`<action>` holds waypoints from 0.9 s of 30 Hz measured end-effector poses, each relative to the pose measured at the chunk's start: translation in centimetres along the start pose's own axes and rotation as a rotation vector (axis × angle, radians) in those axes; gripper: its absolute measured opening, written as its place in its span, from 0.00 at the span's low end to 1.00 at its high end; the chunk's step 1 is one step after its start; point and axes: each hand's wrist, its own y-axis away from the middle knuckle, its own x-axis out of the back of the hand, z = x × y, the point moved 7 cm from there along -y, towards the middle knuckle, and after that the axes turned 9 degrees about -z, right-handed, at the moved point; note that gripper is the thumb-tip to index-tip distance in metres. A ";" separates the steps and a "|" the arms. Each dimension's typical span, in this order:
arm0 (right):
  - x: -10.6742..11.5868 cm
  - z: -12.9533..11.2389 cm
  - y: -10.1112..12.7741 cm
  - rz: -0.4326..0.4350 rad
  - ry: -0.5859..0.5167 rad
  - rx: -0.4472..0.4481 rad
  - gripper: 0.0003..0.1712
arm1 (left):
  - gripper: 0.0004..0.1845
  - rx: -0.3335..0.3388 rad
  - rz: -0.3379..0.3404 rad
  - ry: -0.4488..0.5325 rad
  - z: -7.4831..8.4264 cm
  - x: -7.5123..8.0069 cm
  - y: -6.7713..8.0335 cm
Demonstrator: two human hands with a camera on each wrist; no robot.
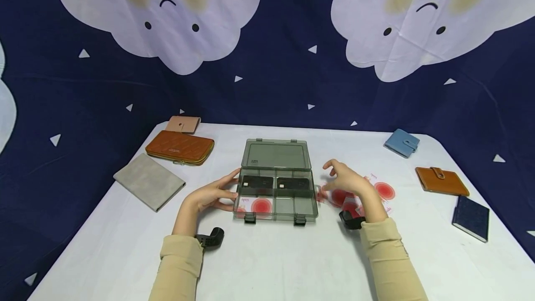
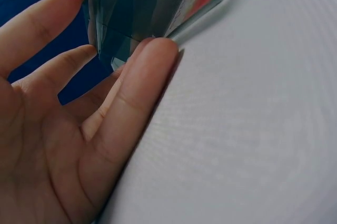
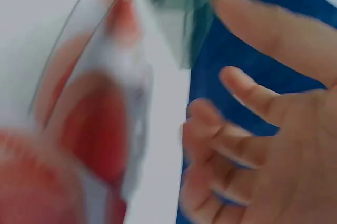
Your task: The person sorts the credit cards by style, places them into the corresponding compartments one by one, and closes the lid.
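Centre of the head view: a smoke-grey transparent organiser box (image 1: 274, 194) on the white worktop (image 1: 267, 254), lid (image 1: 276, 154) thrown back toward the upper part of the frame. Two dark cards (image 1: 257, 182) in the rear compartments, a white card with a red disc (image 1: 256, 205) in the front left compartment. Two black latches along the front edge.

Left hand (image 1: 213, 195) at centre left of the frame, fingers straight and apart, fingertips touching the left wall of the box; in the left wrist view, fingertips (image 2: 158, 50) against the tinted corner at the upper middle of the frame, little-finger side resting on the worktop. Nothing gripped.

Right hand (image 1: 349, 181) just right of the box, fingers loosely spread and bent, raised above a fanned pile of red-disc cards (image 1: 378, 192) on the worktop. Nothing held; right wrist view blurred, fingers apart, cards filling the left of the frame.

Upper left of the worktop: a pink wallet (image 1: 183, 124), a quilted brown wallet (image 1: 179, 147), a grey pouch (image 1: 148, 181). Right side: a blue wallet (image 1: 402, 142), a tan wallet (image 1: 440, 180), a navy booklet (image 1: 471, 218) near the right edge. Behind, a dark blue cloth with white clouds.
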 end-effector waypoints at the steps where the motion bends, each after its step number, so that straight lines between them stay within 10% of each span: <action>1: -0.3 0.5 0.0 -0.034 0.046 -0.020 0.34 | 0.44 0.001 0.001 -0.001 0.0 0.0 0.0; 7: -1.3 1.9 0.2 -0.120 0.247 -0.134 0.40 | 0.45 0.003 -0.001 -0.001 -0.1 0.0 -0.1; 14: -0.2 3.5 0.4 -0.043 0.154 -0.235 0.41 | 0.45 0.005 0.001 0.006 0.1 -0.2 -0.1; 27: 1.2 3.4 -0.5 0.120 0.161 0.003 0.23 | 0.44 0.018 0.004 -0.016 0.2 -0.1 0.1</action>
